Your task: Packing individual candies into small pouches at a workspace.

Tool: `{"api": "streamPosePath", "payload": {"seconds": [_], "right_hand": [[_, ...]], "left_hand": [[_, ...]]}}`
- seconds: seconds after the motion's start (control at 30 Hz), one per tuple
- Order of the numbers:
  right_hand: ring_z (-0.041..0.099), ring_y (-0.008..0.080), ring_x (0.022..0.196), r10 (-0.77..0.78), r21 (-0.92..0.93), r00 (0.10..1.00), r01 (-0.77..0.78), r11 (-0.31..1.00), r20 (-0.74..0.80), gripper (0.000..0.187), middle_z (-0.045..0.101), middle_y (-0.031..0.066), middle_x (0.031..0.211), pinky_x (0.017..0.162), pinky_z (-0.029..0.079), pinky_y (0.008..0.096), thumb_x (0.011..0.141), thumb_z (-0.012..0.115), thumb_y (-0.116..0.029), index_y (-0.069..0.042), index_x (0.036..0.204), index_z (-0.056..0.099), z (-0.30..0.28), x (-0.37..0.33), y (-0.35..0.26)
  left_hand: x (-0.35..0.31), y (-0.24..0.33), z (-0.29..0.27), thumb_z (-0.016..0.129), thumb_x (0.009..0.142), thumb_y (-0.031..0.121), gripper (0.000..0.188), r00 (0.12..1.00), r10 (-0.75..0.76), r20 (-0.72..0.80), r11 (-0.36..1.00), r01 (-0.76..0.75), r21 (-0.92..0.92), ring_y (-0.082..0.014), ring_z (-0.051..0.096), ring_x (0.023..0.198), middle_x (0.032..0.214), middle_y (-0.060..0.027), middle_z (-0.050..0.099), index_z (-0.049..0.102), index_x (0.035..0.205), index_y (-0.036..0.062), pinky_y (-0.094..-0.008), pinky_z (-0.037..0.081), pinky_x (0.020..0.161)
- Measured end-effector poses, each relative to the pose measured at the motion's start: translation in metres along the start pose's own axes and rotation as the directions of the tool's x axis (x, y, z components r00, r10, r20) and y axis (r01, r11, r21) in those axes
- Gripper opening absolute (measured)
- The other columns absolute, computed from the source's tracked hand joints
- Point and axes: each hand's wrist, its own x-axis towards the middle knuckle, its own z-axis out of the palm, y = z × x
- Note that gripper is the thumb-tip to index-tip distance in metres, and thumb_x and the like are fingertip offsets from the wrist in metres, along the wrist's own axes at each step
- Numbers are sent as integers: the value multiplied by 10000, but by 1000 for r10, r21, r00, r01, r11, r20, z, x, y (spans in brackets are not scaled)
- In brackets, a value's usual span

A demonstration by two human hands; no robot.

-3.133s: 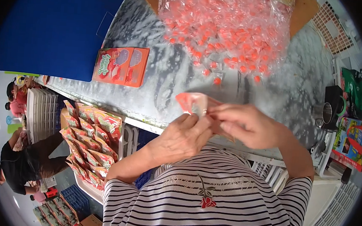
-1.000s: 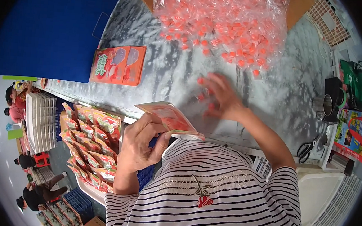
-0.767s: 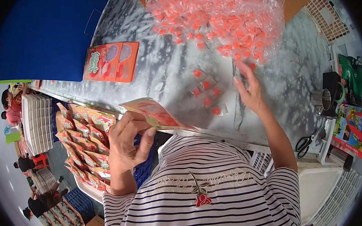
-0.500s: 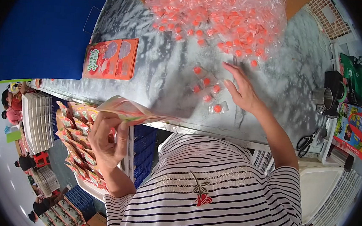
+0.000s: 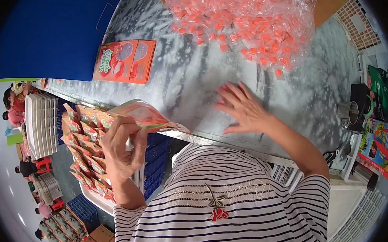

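At the table's near edge, my left hand [image 5: 124, 146] pinches an orange-red pouch [image 5: 146, 114] between thumb and fingers, its mouth gaping toward the right. My right hand [image 5: 244, 113] lies low over the grey marbled table [image 5: 314, 109], palm down with its fingers spread. Its fingertips are blurred, with some red showing at them; the few loose wrapped candies seen there earlier are hidden or swept under the hand. Beyond it spreads a heap of red candies [image 5: 259, 26] in clear wrappers, spilling from a clear plastic bag. Flat pouches [image 5: 126, 62] lie stacked at the left.
Below my left hand, upright filled pouches [image 5: 86, 142] fill a white crate. A blue panel [image 5: 52, 25] covers the far left. To the right are a metal mug [image 5: 348, 109], scissors [image 5: 331, 156] and a white basket [image 5: 356, 20]. Several people are in the left background.
My right hand has moved left and nearer, over the loose candies, its fingers spreading. My left hand still holds the pouch, which now gapes wider.
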Motion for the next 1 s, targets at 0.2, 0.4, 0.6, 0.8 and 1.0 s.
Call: {"api": "streamPosePath", "payload": {"seconds": [0.2,0.4,0.6,0.8,1.0], "right_hand": [[453,342,1172,69,-75,957,-93,993,-281,453,501,113,1270,965,415,471,717,750,-303,-114,1104,611,19,-32,5],[573,166,717,391,217,807,-326,920,-443,206,625,39,929,597,489,301,813,707,-212,-84,949,622,13,-30,35],[561,58,605,732,990,681,-120,70,30,170,651,22,782,498,429,218,908,633,-201,-31,906,631,-117,8,-28],[606,110,598,530,779,847,-303,549,-44,208,665,70,767,505,448,258,908,617,-205,-1,875,627,-141,39,-44],[624,309,660,218,71,973,-213,975,-79,383,626,236,794,591,474,364,949,521,-298,52,818,608,-142,48,-35]], "left_hand": [[21,20,18,698,770,-14,94,983,149,111,973,-126,-192,-187,585,567,747,-93,590,605,774,-4,-286,460,505],[36,34,50,686,800,18,90,945,235,228,950,-173,-260,-243,596,600,780,-114,584,600,808,-7,-339,479,534],[49,36,72,673,816,66,144,921,294,254,948,-248,-198,-336,574,646,793,-140,540,564,863,-16,-408,481,561],[52,48,84,697,787,17,115,888,402,223,901,-342,-266,-306,593,679,821,-136,568,592,829,-4,-379,487,576],[43,50,96,727,741,18,178,876,458,152,869,-405,-285,-325,600,754,865,-127,589,608,868,-13,-399,503,668]]}}
